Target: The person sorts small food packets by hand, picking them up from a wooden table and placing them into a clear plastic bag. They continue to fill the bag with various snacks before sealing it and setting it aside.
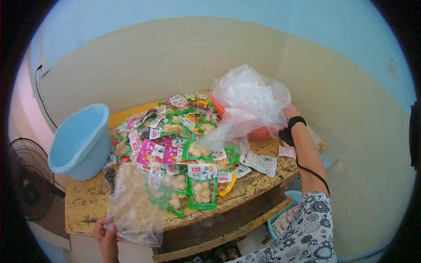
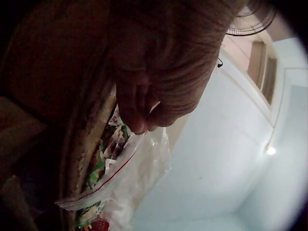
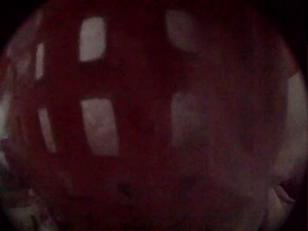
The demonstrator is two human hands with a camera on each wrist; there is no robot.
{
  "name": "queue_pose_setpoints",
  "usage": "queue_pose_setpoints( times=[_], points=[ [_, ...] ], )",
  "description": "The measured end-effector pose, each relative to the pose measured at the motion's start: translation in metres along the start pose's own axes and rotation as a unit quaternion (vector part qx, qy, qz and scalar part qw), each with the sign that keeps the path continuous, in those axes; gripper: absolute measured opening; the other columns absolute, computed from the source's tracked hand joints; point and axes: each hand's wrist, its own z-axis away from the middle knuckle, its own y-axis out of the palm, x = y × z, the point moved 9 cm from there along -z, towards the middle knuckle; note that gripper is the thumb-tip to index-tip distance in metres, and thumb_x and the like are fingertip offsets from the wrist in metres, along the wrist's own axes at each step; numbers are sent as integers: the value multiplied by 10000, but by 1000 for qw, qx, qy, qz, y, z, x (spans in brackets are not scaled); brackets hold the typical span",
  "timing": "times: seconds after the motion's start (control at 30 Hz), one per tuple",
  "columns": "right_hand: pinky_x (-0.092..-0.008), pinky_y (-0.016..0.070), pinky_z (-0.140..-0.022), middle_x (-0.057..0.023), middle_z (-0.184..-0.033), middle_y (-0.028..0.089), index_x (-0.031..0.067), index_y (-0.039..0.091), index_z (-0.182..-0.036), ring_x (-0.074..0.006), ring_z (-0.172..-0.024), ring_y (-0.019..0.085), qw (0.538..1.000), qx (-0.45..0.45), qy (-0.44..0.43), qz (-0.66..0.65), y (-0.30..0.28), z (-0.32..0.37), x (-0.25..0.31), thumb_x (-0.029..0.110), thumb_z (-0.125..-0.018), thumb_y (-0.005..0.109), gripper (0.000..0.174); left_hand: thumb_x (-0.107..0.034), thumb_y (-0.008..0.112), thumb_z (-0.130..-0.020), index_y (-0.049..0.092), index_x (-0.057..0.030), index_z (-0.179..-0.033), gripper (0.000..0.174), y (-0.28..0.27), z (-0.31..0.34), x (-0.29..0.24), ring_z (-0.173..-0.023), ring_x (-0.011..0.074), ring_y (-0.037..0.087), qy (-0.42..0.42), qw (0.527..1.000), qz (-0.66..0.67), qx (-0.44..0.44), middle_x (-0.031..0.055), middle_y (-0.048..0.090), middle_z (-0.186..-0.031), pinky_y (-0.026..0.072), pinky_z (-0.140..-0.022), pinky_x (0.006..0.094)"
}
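My left hand point(image 1: 106, 239) pinches the edge of a clear zip bag point(image 1: 136, 206) at the table's front left; in the left wrist view the fingertips meet on the bag point(image 2: 144, 163) beside its red zip line. At the back right, my right hand point(image 1: 289, 113) is at a red basket point(image 1: 259, 134) heaped with clear plastic bags point(image 1: 252, 94); its fingers are hidden. The right wrist view is filled by a dark red slotted surface point(image 3: 139, 77). Snack packets point(image 1: 202, 188) lie piled between the hands.
A blue basin point(image 1: 81, 142) stands at the table's left, with a fan point(image 1: 30, 175) beyond it. An open drawer point(image 1: 223, 236) juts from the worn yellow table point(image 1: 83, 210). Below right sits another blue basin point(image 1: 272, 225) holding packets.
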Motion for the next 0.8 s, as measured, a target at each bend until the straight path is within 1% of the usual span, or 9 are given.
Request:
queue_pose_setpoints(
  times=[0.17, 0.23, 0.3, 0.33, 0.43, 0.53, 0.67, 0.73, 0.8],
  points=[
    [-393, 447, -1026, -170, -1329, 609, 63, 537, -1370, -353, -1232, 555, 999, -17, -15, -45, -9, 9, 7, 308, -893, 601, 540, -188, 638, -920, 610, -90, -1115, 220, 6, 1, -12, -608, 59, 505, 14, 999, -15, 27, -6, 565, -886, 398, -489, 210],
    [-391, 467, -1005, -177, -1301, 628, 55, 546, -1358, -360, -1200, 582, 998, -9, -41, -49, -19, 14, 20, 278, -891, 608, 521, -131, 628, -923, 607, -53, -1126, 218, 7, 1, -13, -601, 63, 530, 10, 999, 17, 40, 3, 579, -820, 431, -496, 213],
    [-389, 486, -984, -184, -1272, 648, 47, 556, -1347, -368, -1169, 609, 993, 35, -104, 30, -21, 15, 35, 247, -889, 614, 503, -104, 624, -926, 609, -32, -1126, 214, 7, 2, -15, -599, 66, 542, 6, 999, 32, 38, 7, 588, -788, 445, -502, 214],
    [-386, 490, -974, -183, -1254, 654, 46, 541, -1360, -367, -1157, 613, 968, 73, -182, 159, -18, 14, 48, 211, -892, 611, 501, -106, 626, -926, 611, -29, -1120, 209, 9, 3, -16, -600, 66, 541, 7, 999, 34, 31, 7, 591, -789, 443, -506, 212],
    [-390, 517, -902, -198, -1144, 688, 29, 580, -1300, -389, -1082, 635, 970, 83, -171, 150, -56, 43, 71, 126, -902, 593, 410, -110, 631, -927, 617, -23, -1102, 196, 6, -1, -11, -603, 66, 539, 23, 999, 4, 40, 7, 601, -798, 438, -504, 213],
    [-388, 528, -824, -170, -1029, 718, 22, 616, -1245, -340, -969, 679, 938, 28, -308, 153, -61, 47, 76, 95, -937, 566, 320, -116, 639, -927, 620, -26, -1096, 192, 8, 3, -13, -621, 64, 545, 10, 998, 14, 60, 7, 610, -811, 442, -523, 215],
    [-447, 521, -922, -208, -1178, 688, 23, 668, -1187, -385, -1092, 654, 964, -147, -205, -83, -99, 72, 49, 140, -921, 617, 296, -123, 650, -926, 622, -33, -1091, 191, 9, 8, -17, -659, 63, 557, 9, 999, -1, 49, 6, 614, -815, 451, -565, 208],
    [-442, 530, -895, -188, -1139, 698, 27, 671, -1166, -382, -1061, 659, 942, -193, -189, -200, -128, 105, 56, 135, -926, 619, 268, -121, 650, -925, 623, -33, -1105, 202, 12, 10, -21, -677, 61, 558, 18, 998, 5, 60, 3, 611, -818, 451, -584, 204],
    [-443, 533, -864, -169, -1102, 700, 29, 671, -1136, -371, -1028, 658, 951, -164, -177, -192, -145, 160, 76, 151, -947, 608, 234, -120, 649, -925, 625, -33, -1113, 209, 11, 8, -20, -687, 59, 558, 27, 998, 9, 63, 2, 609, -823, 449, -588, 199]
  ],
)
